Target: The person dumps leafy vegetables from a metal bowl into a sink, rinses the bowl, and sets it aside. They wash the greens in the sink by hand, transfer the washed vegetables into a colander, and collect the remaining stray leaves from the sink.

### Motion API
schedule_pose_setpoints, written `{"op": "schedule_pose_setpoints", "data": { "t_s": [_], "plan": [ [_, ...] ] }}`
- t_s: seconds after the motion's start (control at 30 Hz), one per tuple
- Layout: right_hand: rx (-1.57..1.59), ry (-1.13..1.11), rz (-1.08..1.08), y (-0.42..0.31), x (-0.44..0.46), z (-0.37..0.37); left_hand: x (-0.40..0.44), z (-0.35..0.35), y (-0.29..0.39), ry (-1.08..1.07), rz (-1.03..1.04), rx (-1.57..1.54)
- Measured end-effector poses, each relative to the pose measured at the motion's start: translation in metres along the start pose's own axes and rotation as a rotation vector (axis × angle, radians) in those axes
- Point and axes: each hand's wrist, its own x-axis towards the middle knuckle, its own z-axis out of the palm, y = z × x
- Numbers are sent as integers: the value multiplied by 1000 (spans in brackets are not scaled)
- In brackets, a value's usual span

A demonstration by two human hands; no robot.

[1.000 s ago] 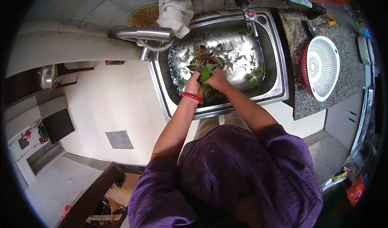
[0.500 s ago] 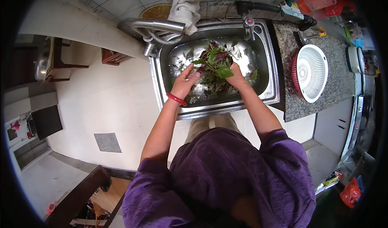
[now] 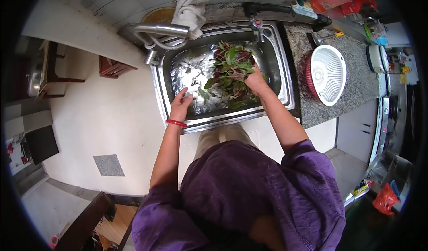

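Currently, the leafy greens (image 3: pixel 232 66), green with dark purple parts, are inside the stainless steel sink (image 3: pixel 158 87), gathered in a loose, spread bunch toward the right side of the basin. The right hand (image 3: pixel 255 81) has hold of them at their right edge; its fingers are partly covered by leaves and stems, so how tightly they close cannot be told. The left hand (image 3: pixel 179 108) is over the near left part of the basin, apart from the bunch, its fingers (image 3: pixel 183 95) parted, slightly bent and holding nothing. A red bangle (image 3: pixel 176 123) is noted on the left wrist. The basin shows a bright, rippled surface, with loose leaves (image 3: pixel 204 94) lying between the left hand and the bunch. A metal faucet (image 3: pixel 166 29) reaches over the far left corner of the sink, and a pale cloth (image 3: pixel 191 11) hangs just behind it. At the far right corner stands a metal fitting (image 3: pixel 258 24) with a red center. To the right of the sink, on the speckled stone tabletop (image 3: pixel 359 79), a white strainer (image 3: pixel 329 75) sits in a red container (image 3: pixel 309 79), whose side shows along the left edge. Behind these lies a tool with a yellow-ended handle (image 3: pixel 332 36); its head is too dark to identify.
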Motion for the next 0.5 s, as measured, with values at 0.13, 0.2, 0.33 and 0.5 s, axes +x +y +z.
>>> {"op": "schedule_pose_setpoints", "data": {
  "t_s": [0.13, 0.2, 0.33, 0.5],
  "plan": [
    [215, 8, 54, -25, -13, -4, -6, -2, -3, -13, -75, -29],
    [250, 7, 14, -38, -20, -12, -8, -3, -8, 8, -91, -34],
    [456, 55, 29, -78, -42, -36, -4, -8, -20, 4, -159, -104],
    [491, 153, -294, -110, -74, -91, -9, 1, -10, 9, -123, -133]
  ]
}}
